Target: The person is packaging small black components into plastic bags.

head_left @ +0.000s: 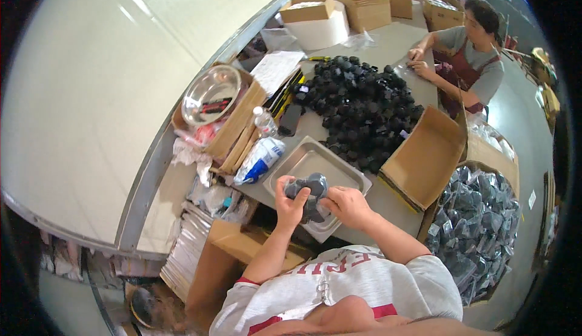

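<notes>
Dark grey pieces [316, 184]: lower centre of the frame, held above the metal tray [293, 165].
Left hand [287, 205]: fingers clamped on these pieces.
Right hand [347, 205]: fingers curled together at their right side; cannot tell whether they grip anything.
Black parts [364, 105]: heaped on the tabletop [383, 201], upper centre.
Bagged dark parts [476, 227]: massed at lower right.

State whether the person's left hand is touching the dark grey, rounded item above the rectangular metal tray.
Touching. The head view shows the left hand gripping the dark grey, rounded item, thumb against it.
</notes>
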`<state>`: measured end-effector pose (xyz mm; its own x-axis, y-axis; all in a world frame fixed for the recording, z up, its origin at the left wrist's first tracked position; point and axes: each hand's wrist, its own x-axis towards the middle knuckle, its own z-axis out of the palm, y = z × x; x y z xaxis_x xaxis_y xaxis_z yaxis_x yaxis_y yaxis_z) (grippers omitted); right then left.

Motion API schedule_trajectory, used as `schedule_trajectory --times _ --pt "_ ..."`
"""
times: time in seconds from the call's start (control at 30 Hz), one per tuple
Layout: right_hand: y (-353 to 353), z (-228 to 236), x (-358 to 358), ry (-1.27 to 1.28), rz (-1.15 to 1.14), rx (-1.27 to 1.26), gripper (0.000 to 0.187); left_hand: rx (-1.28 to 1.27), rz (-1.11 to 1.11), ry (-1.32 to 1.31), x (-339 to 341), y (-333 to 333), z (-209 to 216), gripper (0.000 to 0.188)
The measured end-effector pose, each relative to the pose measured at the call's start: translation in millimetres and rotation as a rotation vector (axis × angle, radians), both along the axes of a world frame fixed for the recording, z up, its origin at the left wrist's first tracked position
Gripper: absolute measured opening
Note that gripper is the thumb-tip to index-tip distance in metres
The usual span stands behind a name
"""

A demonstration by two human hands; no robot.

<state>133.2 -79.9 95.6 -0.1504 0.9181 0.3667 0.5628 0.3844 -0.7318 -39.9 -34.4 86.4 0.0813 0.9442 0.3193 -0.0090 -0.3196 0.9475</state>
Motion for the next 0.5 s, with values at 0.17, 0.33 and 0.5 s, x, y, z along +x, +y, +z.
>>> schedule_trajectory --times 0.17,0.33,0.5 --pt "10.1 -8.0 50.3 0.182 0.029 -0.004 0.026 -0.315 -0.145 -0.057 31.0 50.2 3.8 0.035" --pt "34.2 -26.6 103.0 0.856 -0.154 -0.152 0.028 -0.606 -0.406 -0.032 58.4 103.7 23.4 0.040" --pt "70.2 -23.3 138.7 1.044 -0.176 -0.144 0.033 -0.759 -0.601 0.218 87.7 145.9 28.6 0.045"
